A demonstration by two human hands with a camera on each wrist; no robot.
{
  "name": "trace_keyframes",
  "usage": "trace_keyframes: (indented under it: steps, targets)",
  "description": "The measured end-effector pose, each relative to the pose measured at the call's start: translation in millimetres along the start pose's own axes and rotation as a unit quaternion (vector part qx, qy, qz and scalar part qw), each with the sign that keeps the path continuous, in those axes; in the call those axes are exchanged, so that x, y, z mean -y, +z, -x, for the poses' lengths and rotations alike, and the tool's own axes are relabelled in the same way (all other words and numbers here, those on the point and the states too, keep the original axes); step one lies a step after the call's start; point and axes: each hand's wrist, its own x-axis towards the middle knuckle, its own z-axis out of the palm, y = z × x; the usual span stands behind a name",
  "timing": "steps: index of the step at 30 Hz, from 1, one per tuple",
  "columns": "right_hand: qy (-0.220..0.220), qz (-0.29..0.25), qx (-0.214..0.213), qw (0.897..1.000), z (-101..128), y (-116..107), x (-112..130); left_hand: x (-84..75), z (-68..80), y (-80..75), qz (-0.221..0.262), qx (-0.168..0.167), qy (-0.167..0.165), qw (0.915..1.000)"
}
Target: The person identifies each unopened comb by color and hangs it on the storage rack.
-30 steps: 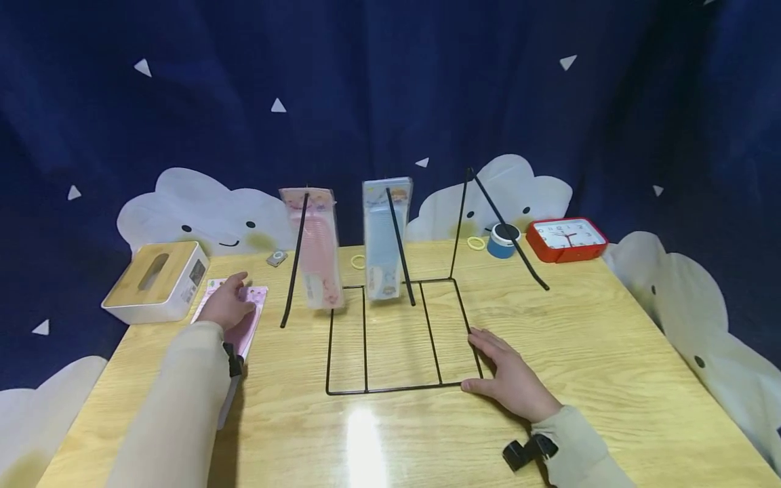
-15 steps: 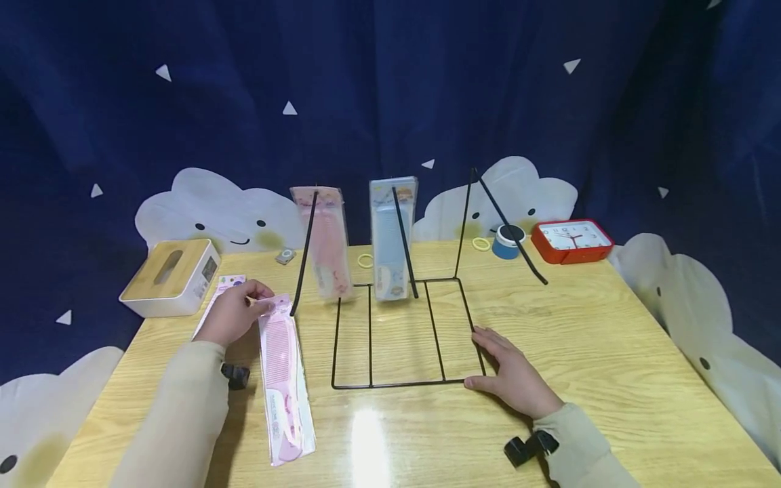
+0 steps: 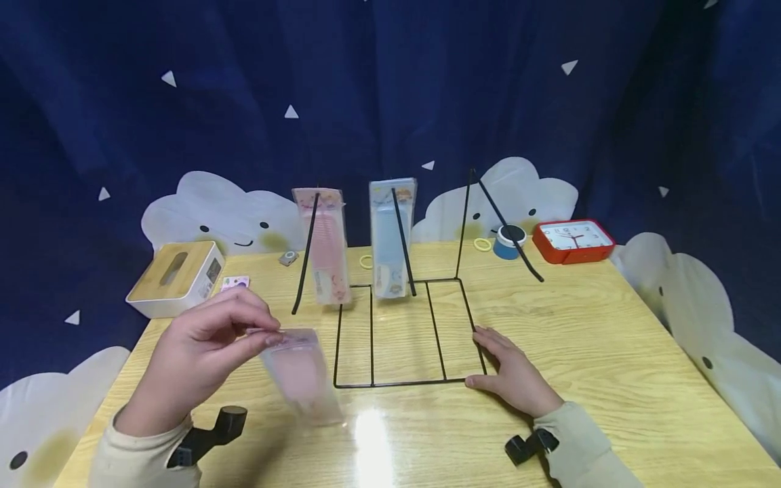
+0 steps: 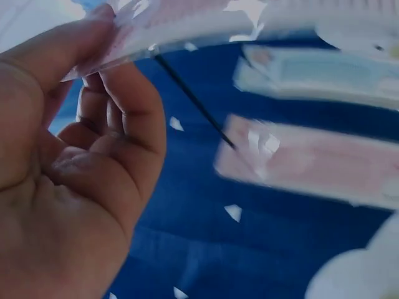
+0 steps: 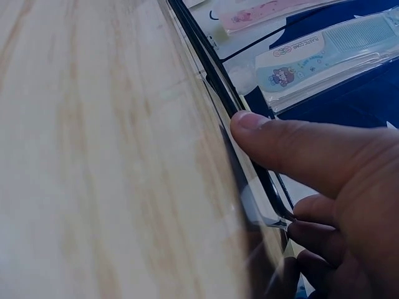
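In the head view my left hand (image 3: 204,346) pinches the top edge of a clear-packaged pink comb (image 3: 305,379), which hangs tilted above the table and is blurred. The left wrist view shows thumb and fingertips at the package edge. A black wire display rack (image 3: 372,339) stands in the middle. On its left hook hangs a packaged pink comb (image 3: 326,251), on its middle hook a packaged blue comb (image 3: 390,244); the right hook (image 3: 503,220) is bare. My right hand (image 3: 512,373) holds the rack's front right corner, thumb at the front bar and fingers at the side bar.
A tissue box (image 3: 177,274) with a wooden lid stands at the left, with another package (image 3: 234,281) partly hidden behind my left hand. At the back are a small grey clip-like device (image 3: 289,257), yellow rings (image 3: 483,245), a blue round jar (image 3: 508,247) and a red clock (image 3: 573,240).
My left hand has taken a packaged pink comb from beside the tissue box, lifted it and brought it nearer and to the right. The right hand stays at the rack's corner.
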Motion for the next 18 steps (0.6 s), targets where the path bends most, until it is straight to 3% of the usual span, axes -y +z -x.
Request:
trace_keyframes:
  steps: [2,5,9,12,18]
  targets:
    - [0.0,-0.001,0.001,1.0,0,1,0,-7.5,-4.3,3.3,0.018,-0.002,0.024,0.9995]
    - [0.003,-0.001,0.001,1.0,0,2,-1,-13.5,-10.6,5.8,-0.013,-0.01,-0.003,0.9999]
    - [0.006,-0.004,0.002,1.0,1,2,0,-11.9,-15.9,5.4,-0.011,-0.011,-0.049,0.9987]
    - [0.006,-0.006,0.002,1.0,1,2,1,-9.8,-17.8,5.3,0.008,-0.014,-0.055,0.9984]
    - [0.007,-0.005,-0.001,1.0,1,1,1,-5.8,-23.6,4.7,-0.007,-0.017,-0.083,0.9964]
